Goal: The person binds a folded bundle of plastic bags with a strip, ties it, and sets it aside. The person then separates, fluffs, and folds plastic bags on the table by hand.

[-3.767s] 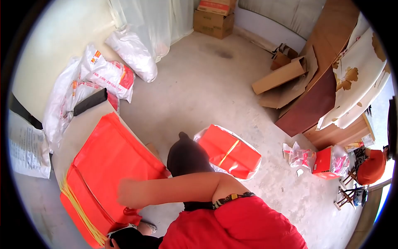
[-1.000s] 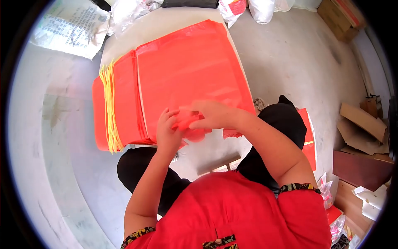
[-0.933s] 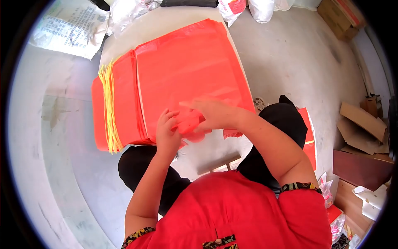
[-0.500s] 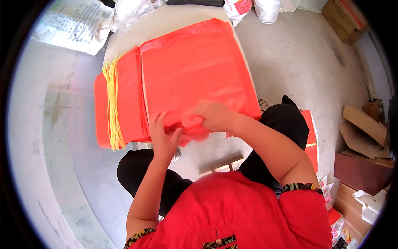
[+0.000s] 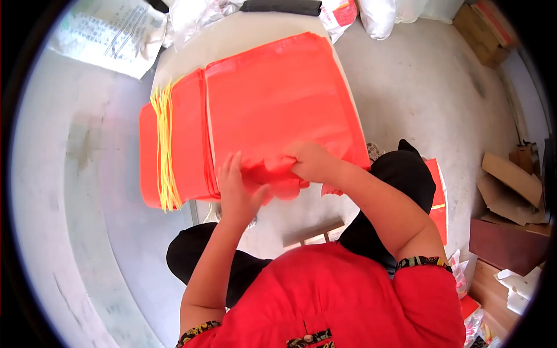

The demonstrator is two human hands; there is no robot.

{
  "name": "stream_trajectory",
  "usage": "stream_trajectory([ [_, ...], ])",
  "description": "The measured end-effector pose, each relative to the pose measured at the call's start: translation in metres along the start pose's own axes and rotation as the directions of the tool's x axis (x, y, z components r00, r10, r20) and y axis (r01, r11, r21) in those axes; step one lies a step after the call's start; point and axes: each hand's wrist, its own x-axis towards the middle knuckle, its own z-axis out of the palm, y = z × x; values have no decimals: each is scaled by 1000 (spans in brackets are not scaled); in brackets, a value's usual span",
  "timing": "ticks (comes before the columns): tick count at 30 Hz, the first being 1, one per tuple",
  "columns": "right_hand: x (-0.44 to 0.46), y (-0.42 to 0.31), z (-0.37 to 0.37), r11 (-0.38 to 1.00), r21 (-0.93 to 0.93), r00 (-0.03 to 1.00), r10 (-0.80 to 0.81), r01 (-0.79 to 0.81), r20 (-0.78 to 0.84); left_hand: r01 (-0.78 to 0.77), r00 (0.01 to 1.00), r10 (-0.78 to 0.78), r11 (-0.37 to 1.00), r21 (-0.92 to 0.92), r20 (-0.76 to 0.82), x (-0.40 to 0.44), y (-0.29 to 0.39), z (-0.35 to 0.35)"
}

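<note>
Large flat red sheets point(image 5: 278, 98) lie on a pale table point(image 5: 232, 35), beside a narrower red stack point(image 5: 188, 127) with a bundle of yellow strings point(image 5: 165, 151) across it. At the near edge of the large sheets, a crumpled red piece point(image 5: 272, 174) lies between my hands. My left hand point(image 5: 237, 188) rests at its left side, thumb and fingers apart. My right hand point(image 5: 313, 163) is closed on the red piece at its right side, with the fingertips partly hidden.
White sacks point(image 5: 377, 17) and a black roll point(image 5: 281, 6) are beyond the table. To the right are a red bundle point(image 5: 436, 197) by my knee, open cardboard point(image 5: 510, 185) and a dark red panel point(image 5: 505, 243). A cardboard box point(image 5: 478, 35) stands at the far right.
Compared with the oldest frame, the view has turned down to the table and both hands have met at its near edge. Lately my right hand has shifted slightly right and closed on the red piece.
</note>
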Motion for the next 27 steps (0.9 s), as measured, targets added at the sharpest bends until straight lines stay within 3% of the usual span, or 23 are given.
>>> stream_trajectory([
  [4,-1,1,5,996,-85,998,-23,28,61,-84,995,82,996,39,58,25,21,13],
  [5,-2,1,7,992,-119,998,-35,41,55,-61,998,60,997,38,28,32,20,21],
  [8,-2,-10,0,986,-165,993,-9,29,122,91,978,-85,996,-23,193,43,21,22],
  [12,-2,-10,-16,941,-309,981,-89,140,174,-123,970,107,991,60,218,46,3,31],
  [14,0,-26,-44,963,-260,930,159,-72,331,-239,941,199,963,123,273,46,-9,34],
  [15,2,-30,-57,952,-248,870,271,-179,412,-225,947,192,969,107,257,46,-4,34],
  [18,-9,19,-65,966,-127,974,220,-226,-59,-177,963,164,983,42,214,43,11,24],
  [21,-9,31,-95,897,-387,948,93,-212,-304,-145,976,153,988,-58,154,37,8,7],
  [24,-20,29,-112,894,-240,874,260,-378,-410,-134,987,145,978,-161,62,32,4,-18],
  [27,-31,43,-112,893,-365,916,112,-263,-386,-106,992,116,974,-198,38,23,6,-51],
])
